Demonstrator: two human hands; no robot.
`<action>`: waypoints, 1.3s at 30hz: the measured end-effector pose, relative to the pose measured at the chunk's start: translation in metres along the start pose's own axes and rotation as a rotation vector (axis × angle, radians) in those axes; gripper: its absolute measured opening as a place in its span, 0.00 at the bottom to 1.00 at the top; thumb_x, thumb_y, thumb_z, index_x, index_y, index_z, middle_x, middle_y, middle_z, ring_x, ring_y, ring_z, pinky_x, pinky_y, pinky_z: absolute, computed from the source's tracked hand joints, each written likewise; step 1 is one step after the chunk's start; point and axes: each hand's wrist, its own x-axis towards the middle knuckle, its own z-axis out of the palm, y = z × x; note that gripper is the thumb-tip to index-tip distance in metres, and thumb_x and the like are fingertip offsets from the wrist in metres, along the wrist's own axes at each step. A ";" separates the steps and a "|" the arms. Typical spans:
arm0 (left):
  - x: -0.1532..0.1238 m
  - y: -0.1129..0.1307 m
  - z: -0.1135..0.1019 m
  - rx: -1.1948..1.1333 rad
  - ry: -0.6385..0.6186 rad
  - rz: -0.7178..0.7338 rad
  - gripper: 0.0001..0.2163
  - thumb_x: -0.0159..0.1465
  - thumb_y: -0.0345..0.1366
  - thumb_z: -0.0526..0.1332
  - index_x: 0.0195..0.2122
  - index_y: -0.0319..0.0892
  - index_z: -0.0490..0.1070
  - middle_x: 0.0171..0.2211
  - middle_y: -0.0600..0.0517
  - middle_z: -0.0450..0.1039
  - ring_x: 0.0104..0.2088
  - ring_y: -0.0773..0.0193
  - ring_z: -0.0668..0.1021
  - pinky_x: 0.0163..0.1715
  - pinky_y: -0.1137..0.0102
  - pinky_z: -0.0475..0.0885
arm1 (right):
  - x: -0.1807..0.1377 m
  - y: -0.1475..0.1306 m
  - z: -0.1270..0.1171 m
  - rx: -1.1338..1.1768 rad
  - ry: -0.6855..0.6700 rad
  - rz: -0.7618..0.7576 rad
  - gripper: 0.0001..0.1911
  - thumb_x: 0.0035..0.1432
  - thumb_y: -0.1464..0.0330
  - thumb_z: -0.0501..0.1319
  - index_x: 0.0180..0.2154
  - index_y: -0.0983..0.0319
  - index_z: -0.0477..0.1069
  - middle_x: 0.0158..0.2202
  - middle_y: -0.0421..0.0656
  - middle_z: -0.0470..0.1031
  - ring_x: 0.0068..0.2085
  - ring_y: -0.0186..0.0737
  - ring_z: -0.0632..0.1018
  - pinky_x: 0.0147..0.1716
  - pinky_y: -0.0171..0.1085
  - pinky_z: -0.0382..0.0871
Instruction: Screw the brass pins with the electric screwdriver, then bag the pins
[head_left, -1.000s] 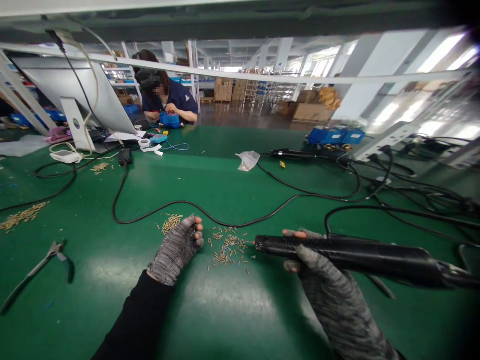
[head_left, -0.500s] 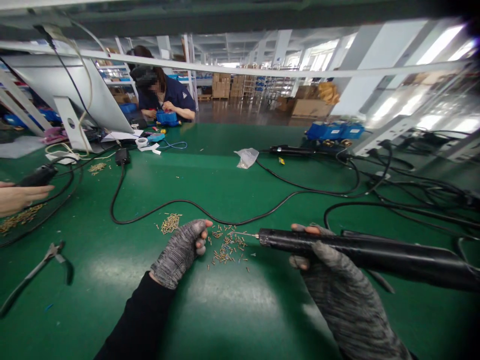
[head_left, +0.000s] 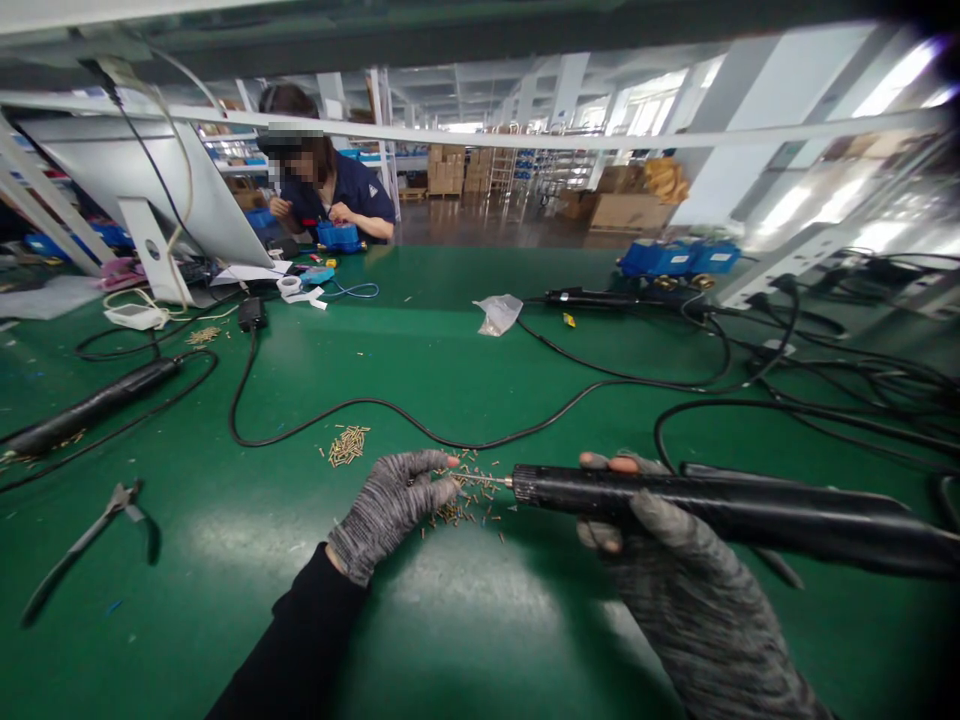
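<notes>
My right hand [head_left: 660, 540], in a grey fingerless-tip glove, wraps round a black electric screwdriver [head_left: 600, 492]. Its thin bit [head_left: 484, 480] points left, level above a scattered pile of small brass-coloured screws [head_left: 469, 500]. My left hand [head_left: 401, 500], gloved alike, is at the bit's tip with thumb and forefinger curled in a pinch; whatever lies between them is too small to make out. Beyond its wrist sits a second heap of screws [head_left: 347, 446].
Pliers [head_left: 116, 505] and another black screwdriver [head_left: 97, 405] lie at left. A black cable [head_left: 360, 402] crosses the green bench. Farther off are a plastic bag [head_left: 499, 313], blue valve-like units [head_left: 667, 258], a monitor [head_left: 142, 150] and a co-worker [head_left: 345, 190] handling a blue unit.
My left hand has moved right to the bit's tip. Another person's hand at far left has gone from view, and the screwdriver it held now lies on the bench.
</notes>
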 end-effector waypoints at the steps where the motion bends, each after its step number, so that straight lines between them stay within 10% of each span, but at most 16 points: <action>1: 0.000 0.000 0.000 -0.001 -0.007 0.005 0.12 0.49 0.32 0.72 0.36 0.39 0.80 0.29 0.47 0.77 0.28 0.65 0.74 0.28 0.71 0.66 | 0.000 -0.001 0.001 0.006 -0.012 0.002 0.15 0.43 0.64 0.73 0.37 0.54 0.79 0.45 0.44 0.76 0.34 0.40 0.76 0.24 0.31 0.75; 10: 0.003 -0.002 0.004 0.089 -0.062 0.023 0.09 0.53 0.37 0.70 0.32 0.37 0.80 0.32 0.47 0.78 0.33 0.63 0.76 0.37 0.68 0.69 | 0.000 -0.006 0.004 -0.004 -0.026 -0.017 0.16 0.39 0.62 0.76 0.34 0.54 0.80 0.44 0.41 0.76 0.27 0.32 0.72 0.30 0.29 0.76; 18: 0.013 -0.015 -0.012 -0.443 -0.079 -0.184 0.12 0.53 0.39 0.69 0.33 0.36 0.74 0.18 0.61 0.56 0.15 0.79 0.54 0.13 0.81 0.46 | 0.004 -0.003 -0.002 0.041 -0.007 -0.039 0.15 0.46 0.62 0.73 0.39 0.53 0.79 0.49 0.43 0.74 0.38 0.37 0.76 0.32 0.29 0.77; 26: 0.015 -0.006 -0.015 -0.856 0.116 -0.275 0.05 0.58 0.25 0.56 0.30 0.35 0.72 0.33 0.45 0.77 0.31 0.64 0.79 0.34 0.68 0.77 | 0.010 0.001 -0.014 0.042 -0.013 0.038 0.20 0.40 0.63 0.75 0.39 0.54 0.79 0.48 0.42 0.74 0.36 0.35 0.77 0.35 0.27 0.77; 39: 0.019 -0.001 -0.022 -0.946 0.381 -0.201 0.17 0.70 0.34 0.49 0.28 0.34 0.73 0.28 0.46 0.78 0.34 0.60 0.81 0.37 0.64 0.79 | 0.009 0.000 -0.019 -0.184 -0.052 -0.023 0.21 0.43 0.62 0.73 0.42 0.53 0.78 0.50 0.45 0.74 0.53 0.50 0.73 0.37 0.37 0.80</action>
